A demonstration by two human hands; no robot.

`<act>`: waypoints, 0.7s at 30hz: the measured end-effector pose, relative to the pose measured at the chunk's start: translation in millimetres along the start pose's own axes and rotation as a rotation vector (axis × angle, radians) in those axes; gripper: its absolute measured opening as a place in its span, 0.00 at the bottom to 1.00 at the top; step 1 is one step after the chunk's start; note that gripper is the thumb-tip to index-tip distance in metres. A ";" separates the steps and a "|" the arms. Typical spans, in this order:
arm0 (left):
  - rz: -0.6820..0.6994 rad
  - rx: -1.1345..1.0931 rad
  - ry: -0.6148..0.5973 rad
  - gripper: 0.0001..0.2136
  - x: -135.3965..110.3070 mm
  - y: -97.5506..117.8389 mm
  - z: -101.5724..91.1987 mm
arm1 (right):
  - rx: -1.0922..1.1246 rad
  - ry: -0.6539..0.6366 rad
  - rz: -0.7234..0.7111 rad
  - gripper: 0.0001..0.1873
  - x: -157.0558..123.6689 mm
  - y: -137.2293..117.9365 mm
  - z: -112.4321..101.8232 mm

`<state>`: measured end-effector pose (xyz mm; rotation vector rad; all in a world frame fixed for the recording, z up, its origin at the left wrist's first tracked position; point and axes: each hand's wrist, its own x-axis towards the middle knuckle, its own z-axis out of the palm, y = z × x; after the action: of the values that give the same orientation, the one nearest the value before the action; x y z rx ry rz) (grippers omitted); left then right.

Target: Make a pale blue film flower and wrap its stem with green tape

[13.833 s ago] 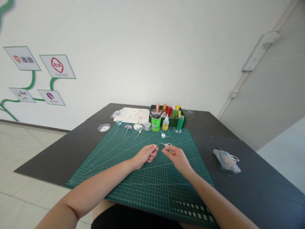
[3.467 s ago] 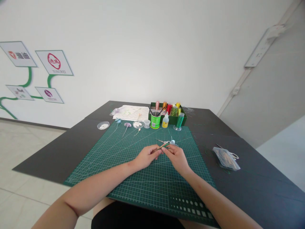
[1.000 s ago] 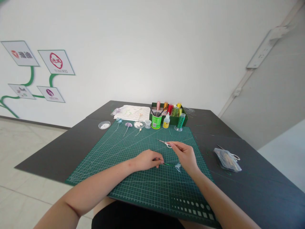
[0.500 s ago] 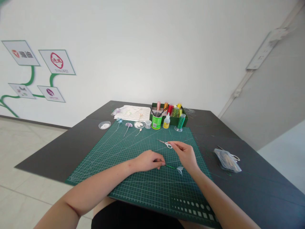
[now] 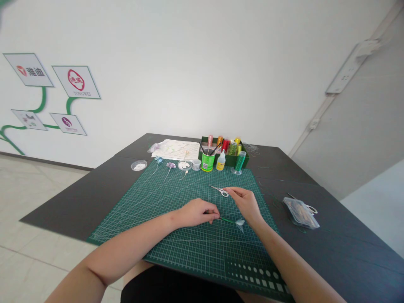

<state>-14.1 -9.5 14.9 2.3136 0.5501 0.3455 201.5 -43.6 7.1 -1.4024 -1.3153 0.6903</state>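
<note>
On the green mat (image 5: 176,235) our left hand (image 5: 197,211) pinches a green-wrapped stem (image 5: 225,219) with a pale flower (image 5: 240,222) at its tip, so the wrapping looks done. Our right hand (image 5: 248,204), fingers curled loosely and empty, reaches for the scissors (image 5: 221,190). Beyond, a green box (image 5: 243,159) holds thread spools and a cup (image 5: 207,162) holds tools.
</note>
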 end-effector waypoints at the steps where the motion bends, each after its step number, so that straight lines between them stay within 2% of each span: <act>1: 0.005 -0.003 0.009 0.09 -0.4 1.1 -0.3 | -0.001 -0.002 0.003 0.16 1.0 1.5 -0.2; 10: 0.015 -0.069 0.094 0.11 -2.2 4.3 -2.3 | -0.050 -0.049 0.053 0.24 4.9 13.3 -3.2; 15: -0.036 -0.134 0.152 0.11 0.2 -2.7 1.2 | -0.085 -0.086 0.031 0.21 12.6 20.9 -5.2; 21: -0.080 -0.225 0.248 0.13 3.5 -8.0 4.1 | -0.157 -0.209 -0.010 0.19 14.2 26.3 -5.0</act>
<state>-11.7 -5.0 6.6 2.0392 0.6867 0.6287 218.3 -27.8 -12.5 -1.4783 -1.5673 0.7563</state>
